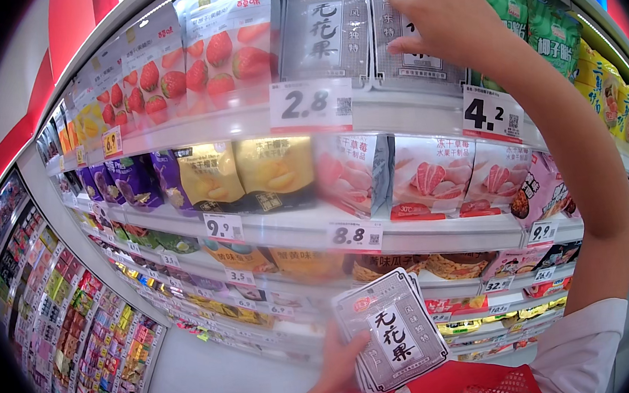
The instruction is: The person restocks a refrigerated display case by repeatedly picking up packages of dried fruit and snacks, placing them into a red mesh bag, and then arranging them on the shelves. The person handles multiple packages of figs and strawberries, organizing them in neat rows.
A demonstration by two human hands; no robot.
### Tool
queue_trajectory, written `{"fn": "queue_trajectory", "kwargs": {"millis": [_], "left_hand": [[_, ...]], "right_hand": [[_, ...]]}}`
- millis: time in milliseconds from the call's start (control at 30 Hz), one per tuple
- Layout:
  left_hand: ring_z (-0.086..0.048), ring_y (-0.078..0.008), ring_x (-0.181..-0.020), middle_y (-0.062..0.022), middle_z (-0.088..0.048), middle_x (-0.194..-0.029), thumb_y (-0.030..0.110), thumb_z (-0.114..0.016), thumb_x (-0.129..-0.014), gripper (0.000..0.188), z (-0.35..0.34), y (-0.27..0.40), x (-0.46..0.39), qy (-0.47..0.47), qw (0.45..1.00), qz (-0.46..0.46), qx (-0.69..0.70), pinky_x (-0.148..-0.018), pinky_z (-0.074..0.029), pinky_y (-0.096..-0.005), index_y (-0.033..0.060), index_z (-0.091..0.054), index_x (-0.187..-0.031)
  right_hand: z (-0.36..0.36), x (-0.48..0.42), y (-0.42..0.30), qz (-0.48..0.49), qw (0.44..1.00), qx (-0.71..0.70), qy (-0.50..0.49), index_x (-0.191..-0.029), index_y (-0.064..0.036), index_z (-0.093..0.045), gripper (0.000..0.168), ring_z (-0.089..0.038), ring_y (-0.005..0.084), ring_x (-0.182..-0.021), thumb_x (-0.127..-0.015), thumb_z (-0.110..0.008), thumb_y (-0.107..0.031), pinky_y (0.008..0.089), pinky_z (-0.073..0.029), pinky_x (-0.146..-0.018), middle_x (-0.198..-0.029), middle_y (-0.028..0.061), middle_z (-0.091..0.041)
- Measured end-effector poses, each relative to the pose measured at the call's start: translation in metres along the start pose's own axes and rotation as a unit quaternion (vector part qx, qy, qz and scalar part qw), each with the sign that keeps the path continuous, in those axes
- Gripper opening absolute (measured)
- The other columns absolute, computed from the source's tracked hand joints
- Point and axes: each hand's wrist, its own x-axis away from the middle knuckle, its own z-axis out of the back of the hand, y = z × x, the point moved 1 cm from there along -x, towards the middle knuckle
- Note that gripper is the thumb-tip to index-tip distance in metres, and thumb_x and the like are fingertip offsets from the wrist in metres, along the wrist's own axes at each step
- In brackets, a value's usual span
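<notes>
My left hand (338, 363), low in front of me, holds a small stack of flat silver-grey dried fig packets (391, 333) with black print. The thumb lies over the front packet, and the packets' edges are slightly fanned. My right hand (438, 11) is raised to the top shelf and touches the front of a matching silver packet (418, 72) standing there. Its fingers are near the packet's top edge and its thumb is on the face; whether they grip it is unclear. Immediately left stands another silver packet (326, 38) of the same kind.
Strawberry snack pouches (228, 47) fill the shelf to the left, and green coconut chip bags (555, 24) stand to the right. Price tags (311, 106) line the shelf edge (408, 111). Below are gold pouches (276, 172) and pink-white pouches (433, 175). Another stocked rack (67, 319) stands left.
</notes>
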Motion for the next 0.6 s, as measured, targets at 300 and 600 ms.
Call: {"fn": "queue_trajectory", "kwargs": {"millis": [300, 600], "left_hand": [[-0.058, -0.0183, -0.108, -0.0101, -0.058, -0.122, -0.001, -0.062, -0.081, 0.059, 0.009, -0.007, 0.0, -0.002, 0.999, -0.019, -0.031, -0.093, -0.048, -0.0327, 0.0007, -0.04, -0.135], [-0.058, -0.0172, -0.108, -0.0101, -0.058, -0.122, 0.003, -0.063, -0.083, 0.057, -0.001, 0.002, 0.001, -0.018, 0.998, -0.026, -0.047, -0.094, -0.047, -0.0316, -0.0003, -0.04, -0.135]], "right_hand": [[0.013, 0.004, -0.011, 0.028, 0.996, -0.016, 0.077, -0.092, -0.004, -0.067, 0.038, -0.058, 0.0282, -0.098, -0.077, -0.07, -0.039, 0.0443, -0.047, -0.083, -0.097, 0.0118, -0.064], [-0.019, 0.01, -0.003, 0.044, 0.982, -0.025, 0.181, -0.109, -0.012, -0.067, 0.03, -0.052, 0.0263, -0.118, -0.088, -0.061, -0.031, 0.045, -0.041, -0.097, -0.123, 0.0072, -0.061]]}}
